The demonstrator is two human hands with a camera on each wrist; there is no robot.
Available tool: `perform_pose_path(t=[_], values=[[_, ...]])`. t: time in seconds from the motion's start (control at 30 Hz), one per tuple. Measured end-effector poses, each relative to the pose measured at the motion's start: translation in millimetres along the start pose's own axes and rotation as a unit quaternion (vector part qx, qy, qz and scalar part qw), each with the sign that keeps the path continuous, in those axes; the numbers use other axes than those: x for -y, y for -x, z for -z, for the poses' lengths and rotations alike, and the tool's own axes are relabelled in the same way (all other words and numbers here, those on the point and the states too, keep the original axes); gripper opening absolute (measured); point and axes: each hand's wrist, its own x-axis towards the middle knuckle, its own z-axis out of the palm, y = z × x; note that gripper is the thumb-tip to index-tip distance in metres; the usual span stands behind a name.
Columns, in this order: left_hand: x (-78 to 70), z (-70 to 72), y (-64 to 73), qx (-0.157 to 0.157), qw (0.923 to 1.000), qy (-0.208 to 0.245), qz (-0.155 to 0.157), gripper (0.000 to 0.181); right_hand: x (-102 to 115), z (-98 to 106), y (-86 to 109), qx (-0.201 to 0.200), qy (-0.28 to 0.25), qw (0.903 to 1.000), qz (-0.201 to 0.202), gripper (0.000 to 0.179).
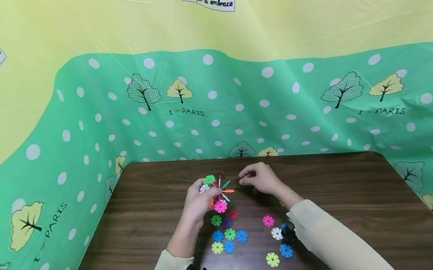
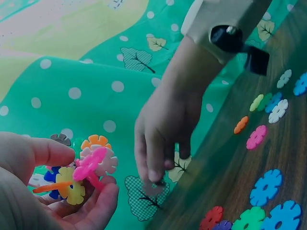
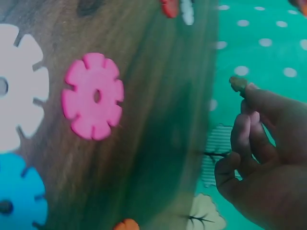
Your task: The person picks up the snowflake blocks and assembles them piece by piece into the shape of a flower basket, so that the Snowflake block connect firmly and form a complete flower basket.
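Observation:
My left hand [image 1: 197, 204] grips a cluster of interlocked plastic snowflake discs [image 2: 91, 164], in pink, yellow, orange, white, green, blue and brown. In the left wrist view the thumb lies over the cluster and the fingers curl beneath it, hiding part of it. Close to its right, my right hand [image 1: 261, 179] pinches a single brown snowflake disc [image 3: 238, 84] between thumb and fingertips. A gap separates that disc from the cluster. Both hands are above the far half of the table.
On the dark wooden table [image 1: 347, 209], loose discs lie in two groups. Blue discs [image 1: 241, 236], green, yellow, red and purple ones lie below the left hand. A pink disc [image 1: 268, 221], white, blue and yellow ones lie near the right forearm. A patterned green cloth [image 1: 279, 114] hangs behind.

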Motion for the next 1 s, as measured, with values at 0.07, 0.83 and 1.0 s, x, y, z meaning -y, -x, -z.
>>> perform_pose_path(t=[0.07, 0.83, 1.0], values=[[1.2, -0.2, 0.1, 0.0, 1.0, -0.002, -0.004, 0.039, 2, 7, 5.0, -0.002, 0.002, 0.9999, 0.012, 0.008], [11.8, -20.8, 11.2, 0.021, 0.9989, -0.04, -0.016, 0.039, 33, 10, 89.8, -0.085, -0.172, 0.9807, 0.037, 0.013], [11.5, -21.1, 15.4, 0.012, 0.9981, -0.053, -0.032, 0.04, 38, 6, 93.6, -0.104, -0.145, 0.9829, 0.048, 0.009]])
